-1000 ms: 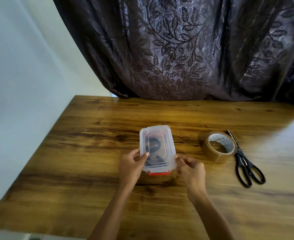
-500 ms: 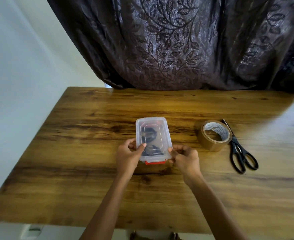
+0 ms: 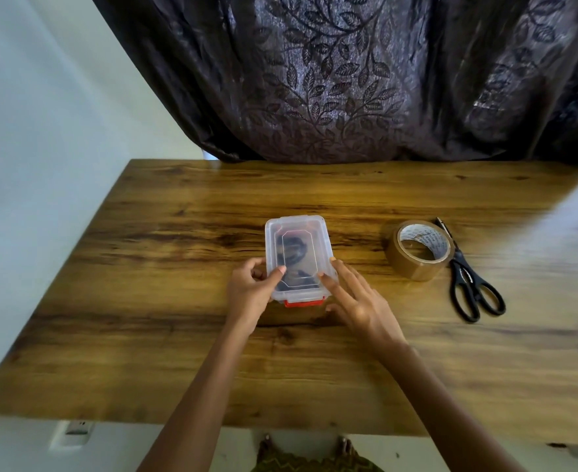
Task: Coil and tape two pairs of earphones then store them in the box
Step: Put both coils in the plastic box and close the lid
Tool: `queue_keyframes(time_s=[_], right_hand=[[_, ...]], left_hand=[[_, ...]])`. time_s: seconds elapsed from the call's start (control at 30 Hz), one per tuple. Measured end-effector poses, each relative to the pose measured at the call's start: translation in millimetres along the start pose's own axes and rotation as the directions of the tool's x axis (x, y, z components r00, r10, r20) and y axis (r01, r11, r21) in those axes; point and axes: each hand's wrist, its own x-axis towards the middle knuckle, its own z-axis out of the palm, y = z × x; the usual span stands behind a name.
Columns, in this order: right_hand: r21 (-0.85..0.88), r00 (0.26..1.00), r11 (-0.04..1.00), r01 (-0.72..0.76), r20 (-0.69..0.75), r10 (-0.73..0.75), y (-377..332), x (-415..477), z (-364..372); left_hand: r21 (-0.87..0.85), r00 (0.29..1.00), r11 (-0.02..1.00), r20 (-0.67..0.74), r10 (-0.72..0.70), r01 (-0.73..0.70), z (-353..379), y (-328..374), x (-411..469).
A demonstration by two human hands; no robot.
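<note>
So the clear box (image 3: 296, 233) sits right between the hands: left hand (image 3: 250, 294) grips its left edge, thumb on top, right hand (image 3: 359, 306) just rests straight fingers against the right side.

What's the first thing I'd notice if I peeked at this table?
The clear plastic box with a red latch sits in the middle of the wooden table, and dark coiled earphones show through its closed lid. The left hand grips its left side, and the right hand touches its right edge with straight fingers. To the right lie a brown tape roll and black scissors side by side, with a dark leafy curtain behind.
</note>
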Motion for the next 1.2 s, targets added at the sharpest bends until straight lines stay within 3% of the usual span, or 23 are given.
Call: queue_keyframes(time_s=[0.2,0.43,0.7,0.93,1.2], right_hand=[[-0.067,0.992,0.992,0.108,-0.062,-0.112,8.6,9.1,4.2],[0.005,0.991,0.992,0.127,-0.039,-0.126,11.8,9.2,-3.2],[0.209,0.996,0.977,-0.035,-0.067,0.051,-0.4,11.6,-1.9],[0.271,0.993,0.96,-0.07,-0.076,0.094,-2.8,7.8,1.6],[0.43,0.96,0.888,-0.162,-0.139,0.242,-15.1,12.6,-0.1]], left_hand=[[-0.004,1.0,1.0,-0.001,0.011,-0.011,-0.6,0.7,-0.5],[-0.009,1.0,1.0,-0.004,0.02,-0.02,-0.3,1.4,-1.1],[-0.03,0.999,0.999,-0.019,0.035,-0.036,0.4,-0.3,-1.1],[-0.025,0.999,0.999,-0.012,0.035,-0.035,-0.1,-2.2,-0.4],[0.001,0.999,0.999,-0.025,0.044,-0.044,0.9,-6.1,2.0]])
